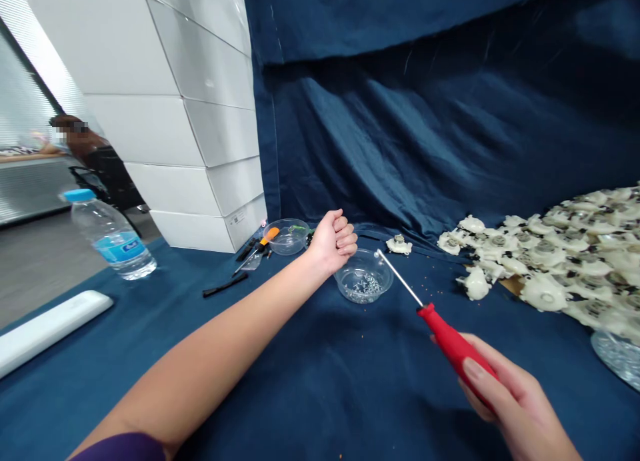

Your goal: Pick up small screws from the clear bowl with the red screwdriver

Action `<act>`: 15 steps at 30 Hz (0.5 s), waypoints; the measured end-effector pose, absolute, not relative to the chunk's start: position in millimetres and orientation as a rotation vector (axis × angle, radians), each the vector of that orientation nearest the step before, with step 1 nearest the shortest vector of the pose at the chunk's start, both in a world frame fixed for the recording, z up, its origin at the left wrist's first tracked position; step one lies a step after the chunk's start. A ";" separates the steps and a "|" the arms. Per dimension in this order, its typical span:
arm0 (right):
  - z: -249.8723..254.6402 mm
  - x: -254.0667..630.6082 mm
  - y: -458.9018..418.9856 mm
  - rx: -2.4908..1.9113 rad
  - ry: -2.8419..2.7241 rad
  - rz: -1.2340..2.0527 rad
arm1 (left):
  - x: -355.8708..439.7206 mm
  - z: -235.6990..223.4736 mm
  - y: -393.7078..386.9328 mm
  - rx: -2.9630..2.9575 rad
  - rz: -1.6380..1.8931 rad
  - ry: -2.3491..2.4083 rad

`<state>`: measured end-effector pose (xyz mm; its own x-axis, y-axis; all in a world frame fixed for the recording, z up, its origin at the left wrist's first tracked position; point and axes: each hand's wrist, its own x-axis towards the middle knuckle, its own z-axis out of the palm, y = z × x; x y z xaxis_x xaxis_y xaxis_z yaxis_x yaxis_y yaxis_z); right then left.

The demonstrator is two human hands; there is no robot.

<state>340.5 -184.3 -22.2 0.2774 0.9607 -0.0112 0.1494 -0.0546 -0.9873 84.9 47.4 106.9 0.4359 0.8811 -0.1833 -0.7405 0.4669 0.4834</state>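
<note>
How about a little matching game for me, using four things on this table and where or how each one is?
Things
1. Red-handled screwdriver
2. Middle clear bowl
3. Water bottle
4. Cream-coloured parts

Place or state
A. Topped with a blue cap
B. Spread in a pile at the right of the picture
C. Holding small shiny metal pieces
D. Gripped in the right hand

Right pairs: 1-D, 2-C, 3-A, 4-B
</note>
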 end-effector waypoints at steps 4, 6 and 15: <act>-37.1 370.6 -199.5 -1.628 -1.361 0.743 | 87.4 99.0 47.1 0.341 0.965 0.459; -30.5 371.3 -201.0 -1.630 -1.507 0.795 | 91.2 99.0 46.1 0.338 0.904 0.469; 9.4 364.0 -186.9 -1.555 -1.685 0.730 | 98.6 112.3 33.3 0.353 0.808 0.431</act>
